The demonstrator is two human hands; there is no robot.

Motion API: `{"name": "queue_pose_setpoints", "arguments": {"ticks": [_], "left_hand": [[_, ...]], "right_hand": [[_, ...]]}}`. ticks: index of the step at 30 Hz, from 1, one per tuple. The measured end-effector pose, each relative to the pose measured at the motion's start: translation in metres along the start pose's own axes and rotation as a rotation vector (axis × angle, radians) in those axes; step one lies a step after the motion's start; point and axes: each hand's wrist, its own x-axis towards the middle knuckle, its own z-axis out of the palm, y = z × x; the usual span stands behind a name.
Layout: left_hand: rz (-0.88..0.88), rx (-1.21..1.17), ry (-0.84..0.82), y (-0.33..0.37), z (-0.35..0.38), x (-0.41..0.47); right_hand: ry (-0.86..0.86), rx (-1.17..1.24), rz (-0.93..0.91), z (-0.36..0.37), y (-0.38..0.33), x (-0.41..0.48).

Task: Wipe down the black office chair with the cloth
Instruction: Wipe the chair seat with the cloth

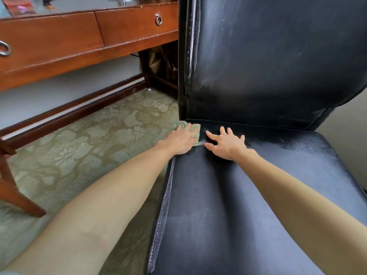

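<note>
The black leather office chair fills the right half of the view: its seat (pixel 228 205) runs toward me and its tall backrest (pixel 278 56) stands upright behind it. Both show dusty, scuffed patches. A small green cloth (pixel 195 129) lies at the seat's back left corner, by the crease under the backrest. My left hand (pixel 181 140) presses flat on the cloth and hides most of it. My right hand (pixel 226 142) rests palm down on the seat just right of the cloth, fingers spread, holding nothing.
A brown wooden desk (pixel 59 42) with two drawers and ring pulls (pixel 158 20) stands to the left, its leg (pixel 12 187) and low rails near the chair. Patterned green carpet (pixel 89 139) covers the floor between them. A dark bag sits under the desk (pixel 160 60).
</note>
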Motion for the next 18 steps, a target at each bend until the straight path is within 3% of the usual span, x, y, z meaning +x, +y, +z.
{"name": "queue_pose_setpoints", "arguments": {"ticks": [8,18], "left_hand": [[0.020,-0.045,0.027,0.004,0.002,-0.008],[0.050,-0.174,-0.085,-0.001,0.009,-0.062]], "right_hand": [[-0.029,0.000,0.009,-0.003,0.000,0.000],[-0.016,0.021,0.024,0.000,-0.006,-0.016]]}}
